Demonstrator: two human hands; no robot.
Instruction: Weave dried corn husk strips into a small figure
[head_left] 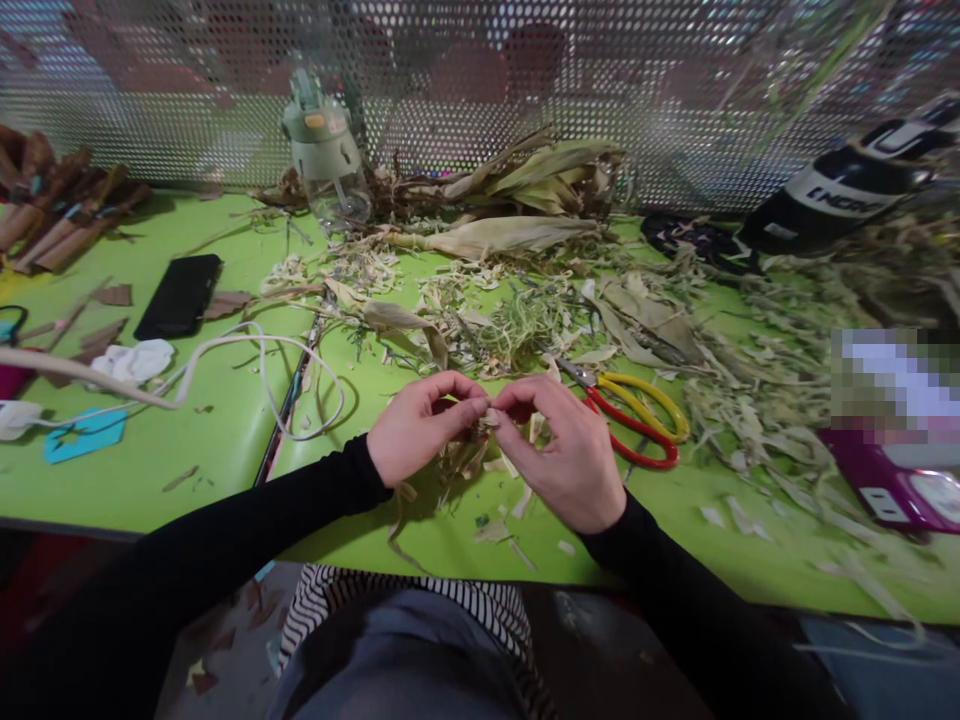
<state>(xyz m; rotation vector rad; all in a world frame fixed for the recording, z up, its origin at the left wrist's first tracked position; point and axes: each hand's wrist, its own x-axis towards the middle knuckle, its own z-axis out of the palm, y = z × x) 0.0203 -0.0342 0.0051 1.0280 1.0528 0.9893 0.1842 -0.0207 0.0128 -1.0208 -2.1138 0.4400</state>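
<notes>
Near the table's front edge, my left hand (420,428) and my right hand (564,452) meet with thumbs and forefingers pinched together. Between the fingertips is a small pale piece of dried corn husk (486,420), mostly hidden by the fingers. Thin dry strips (459,462) show just beneath my hands; whether they are attached to that piece I cannot tell. Scissors (641,428) with one yellow and one red handle lie right beside my right hand. Beyond my hands are a curled husk leaf (397,315) and a tangle of green shreds (529,325).
Whole dried husks (517,237) lie before a perforated metal screen (465,60). A clear bottle (326,160) and a black bottle (825,200) stand behind. Leftward are a black phone (180,296), a white cable (262,340) and brown bundles (56,205). A purple object (885,475) lies right.
</notes>
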